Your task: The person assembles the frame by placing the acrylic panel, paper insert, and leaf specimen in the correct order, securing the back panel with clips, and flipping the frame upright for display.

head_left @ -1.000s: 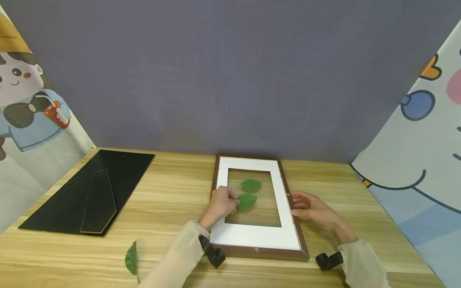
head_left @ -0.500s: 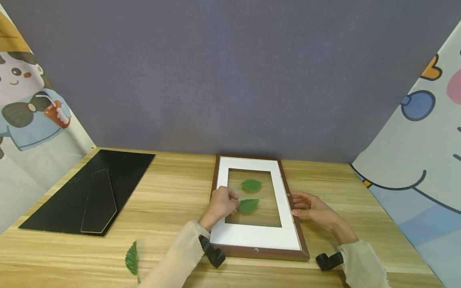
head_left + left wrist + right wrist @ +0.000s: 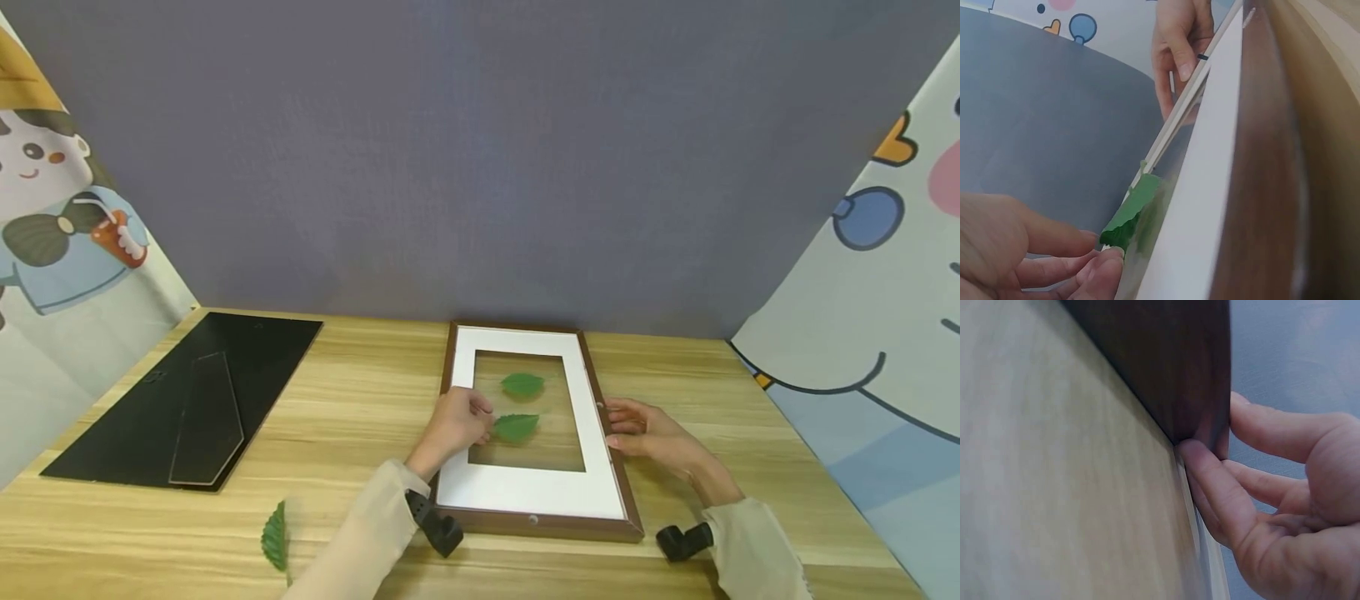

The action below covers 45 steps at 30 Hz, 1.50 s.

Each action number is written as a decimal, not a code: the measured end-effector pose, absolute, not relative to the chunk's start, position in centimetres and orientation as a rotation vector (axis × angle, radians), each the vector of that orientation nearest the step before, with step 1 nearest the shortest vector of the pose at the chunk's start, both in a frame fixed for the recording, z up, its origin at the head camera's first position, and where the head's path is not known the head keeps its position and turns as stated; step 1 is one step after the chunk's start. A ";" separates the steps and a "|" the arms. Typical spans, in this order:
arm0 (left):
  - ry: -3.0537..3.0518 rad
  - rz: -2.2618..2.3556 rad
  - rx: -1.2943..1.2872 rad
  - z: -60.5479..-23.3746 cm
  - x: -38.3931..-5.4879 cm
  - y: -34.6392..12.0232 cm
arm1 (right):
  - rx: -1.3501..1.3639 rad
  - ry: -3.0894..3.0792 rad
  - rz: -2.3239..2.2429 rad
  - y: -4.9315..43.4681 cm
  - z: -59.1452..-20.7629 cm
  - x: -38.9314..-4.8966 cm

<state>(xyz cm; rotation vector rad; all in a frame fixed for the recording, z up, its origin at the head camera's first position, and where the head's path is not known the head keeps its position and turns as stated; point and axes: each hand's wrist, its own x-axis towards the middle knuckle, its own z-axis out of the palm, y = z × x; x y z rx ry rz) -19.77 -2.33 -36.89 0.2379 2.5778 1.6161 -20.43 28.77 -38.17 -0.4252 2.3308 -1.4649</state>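
A brown picture frame point(image 3: 540, 525) with a white mat point(image 3: 534, 492) lies face-down on the table. Inside its window are two green leaves, a far leaf point(image 3: 522, 383) and a near leaf point(image 3: 516, 427). My left hand point(image 3: 459, 423) reaches over the frame's left side, fingertips right at the near leaf's left end. In the left wrist view, the thumb and index finger stand slightly apart beside that leaf point(image 3: 1132, 209). My right hand point(image 3: 654, 437) grips the frame's right edge; its thumb and fingers hold the brown side point(image 3: 1166, 369) in the right wrist view.
A black backing board point(image 3: 262, 367) with a folded stand leg lies at the left of the wooden table point(image 3: 360, 392). Another green leaf point(image 3: 274, 537) lies near the front left. A grey panel point(image 3: 480, 167) rises behind the table, with printed cloths at both sides.
The near leaf has turned a little and shifted slightly right, then stayed in place. My left hand has drawn slightly left from it. The right hand keeps its hold on the frame.
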 end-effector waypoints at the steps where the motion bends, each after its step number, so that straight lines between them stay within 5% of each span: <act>1: 2.567 1.628 0.242 -36.8 -19.7 -2.4 | -0.426 2.332 -1.464 28.8 -38.2 -20.4; 45: 2.811 1.564 0.213 -34.0 -15.8 -9.5 | -0.416 2.334 -1.470 28.8 -38.3 -20.5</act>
